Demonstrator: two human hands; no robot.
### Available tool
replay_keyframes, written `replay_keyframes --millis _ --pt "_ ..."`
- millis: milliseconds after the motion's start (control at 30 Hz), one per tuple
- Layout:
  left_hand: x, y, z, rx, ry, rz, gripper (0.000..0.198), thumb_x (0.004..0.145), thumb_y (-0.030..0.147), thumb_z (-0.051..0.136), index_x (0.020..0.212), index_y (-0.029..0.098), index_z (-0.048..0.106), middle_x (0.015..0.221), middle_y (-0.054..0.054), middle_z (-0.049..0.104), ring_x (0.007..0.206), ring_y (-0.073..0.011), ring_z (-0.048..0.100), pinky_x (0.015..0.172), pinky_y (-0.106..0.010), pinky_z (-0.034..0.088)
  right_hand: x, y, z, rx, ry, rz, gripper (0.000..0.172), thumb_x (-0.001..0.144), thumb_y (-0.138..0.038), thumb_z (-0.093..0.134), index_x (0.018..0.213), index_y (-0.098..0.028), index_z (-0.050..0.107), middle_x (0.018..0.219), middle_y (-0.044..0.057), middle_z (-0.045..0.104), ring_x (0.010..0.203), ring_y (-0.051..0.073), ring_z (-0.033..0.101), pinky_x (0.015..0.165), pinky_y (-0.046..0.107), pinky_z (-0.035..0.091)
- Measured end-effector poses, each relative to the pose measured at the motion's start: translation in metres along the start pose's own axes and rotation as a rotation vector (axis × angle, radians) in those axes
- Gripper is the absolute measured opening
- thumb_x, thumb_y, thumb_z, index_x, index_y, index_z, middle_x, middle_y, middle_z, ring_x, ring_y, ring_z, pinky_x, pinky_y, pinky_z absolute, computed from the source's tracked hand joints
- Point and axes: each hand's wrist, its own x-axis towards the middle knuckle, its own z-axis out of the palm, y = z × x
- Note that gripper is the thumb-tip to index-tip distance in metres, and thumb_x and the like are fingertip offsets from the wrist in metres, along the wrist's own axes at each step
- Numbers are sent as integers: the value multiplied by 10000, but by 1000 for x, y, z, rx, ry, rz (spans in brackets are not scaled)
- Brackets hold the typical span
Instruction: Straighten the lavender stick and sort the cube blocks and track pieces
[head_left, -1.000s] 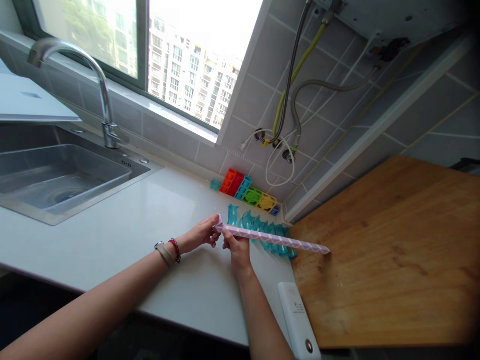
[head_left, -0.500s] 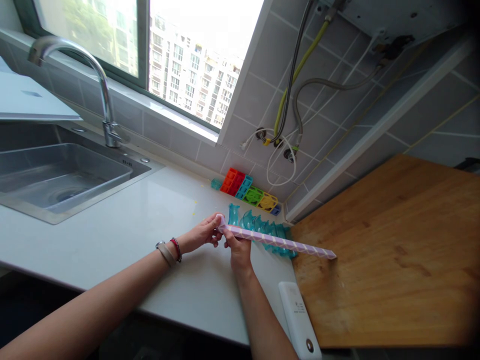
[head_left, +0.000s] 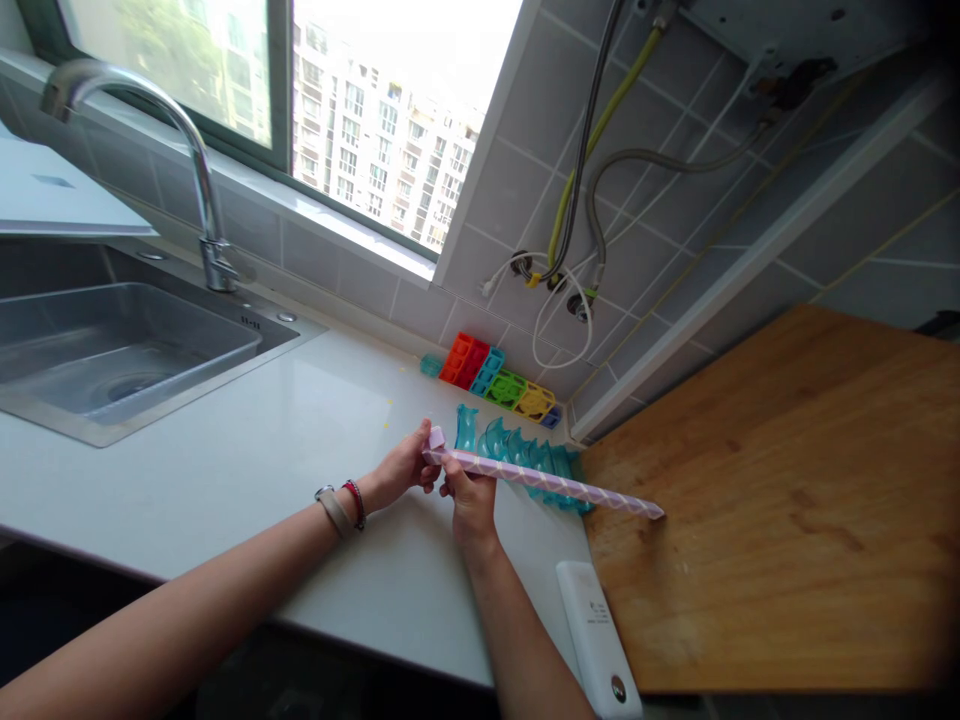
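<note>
A long lilac snake puzzle, made of wedge segments with pale lines between them, stretches straight to the right over the counter. My left hand is closed on its left end, where a short part bends up from the rest. Just right of it, my right hand grips the bar from below, thumb against its side. The far tip reaches over the wooden board. Behind and under the bar stand several translucent teal curved pieces, partly hidden by it.
Red, blue, green and yellow plastic blocks line the wall. A white oblong device lies by the wooden board. Left is a steel sink with a tap. Hoses hang on the wall.
The snake puzzle's left end has turned: its short end part now sticks up at a sharper angle. Both hands and the bar have shifted slightly left.
</note>
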Motion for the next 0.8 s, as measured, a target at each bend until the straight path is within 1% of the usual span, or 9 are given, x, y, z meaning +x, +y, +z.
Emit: replay_keyframes --millis 67,133,267,400,500,567,600,733,800 --pt "1 -1 0 -68 39 -59 652 890 830 351 771 207 503 435 76 341 382 -117 397 404 -224 411 0 4 -1 -30 -13 13 326 774 -434 793 904 -139 742 680 26 693 520 119 549 467 239 410" --pt "2 -1 -1 -120 97 -97 651 882 835 353 744 215 495 399 85 298 343 -106 325 373 -213 369 0 7 -2 -76 -39 7 364 746 -448 811 928 -141 741 698 27 693 537 128 558 479 247 432" --pt "2 -2 -2 -164 162 -171 644 876 832 373 737 217 504 382 90 275 326 -87 229 339 -187 285 -3 9 -5 -147 -53 -9 333 733 -409 831 932 -157 739 720 13 681 554 119 542 520 253 468" --pt "-1 1 -2 -190 104 -298 598 866 800 465 751 214 515 392 82 322 329 -82 226 342 -171 232 -5 7 -6 -135 -83 3 336 717 -375 844 965 -172 743 804 25 703 591 123 556 557 261 500" --pt "-3 4 -2 -192 78 -354 610 824 823 506 753 217 515 387 78 328 328 -107 316 353 -169 223 -3 7 -8 -118 -113 24 360 716 -381 842 995 -174 746 841 37 719 590 123 559 552 262 498" --pt "-2 4 -2 -162 91 -340 625 808 841 502 758 218 523 381 73 338 330 -129 366 353 -178 237 -2 7 -8 -126 -121 32 370 719 -389 837 1007 -173 750 842 39 722 580 121 553 537 259 487" --pt "-1 3 -2 -139 107 -311 628 810 843 495 759 218 529 378 74 338 324 -129 363 350 -185 248 -2 7 -8 -135 -115 29 367 720 -391 836 1002 -172 753 837 38 721 577 119 550 532 258 481" --pt "5 -5 -2 -69 204 -128 641 853 837 424 745 215 540 361 91 303 297 -106 290 349 -215 310 -1 7 -4 -155 -43 -10 312 735 -395 827 926 -162 744 740 18 691 550 111 528 507 246 444" --pt "7 -8 -2 -51 240 -54 664 861 846 388 723 213 534 359 80 324 306 -117 340 360 -226 343 -2 6 0 -111 -27 -20 293 758 -406 807 893 -158 727 684 12 674 555 126 552 490 245 422"
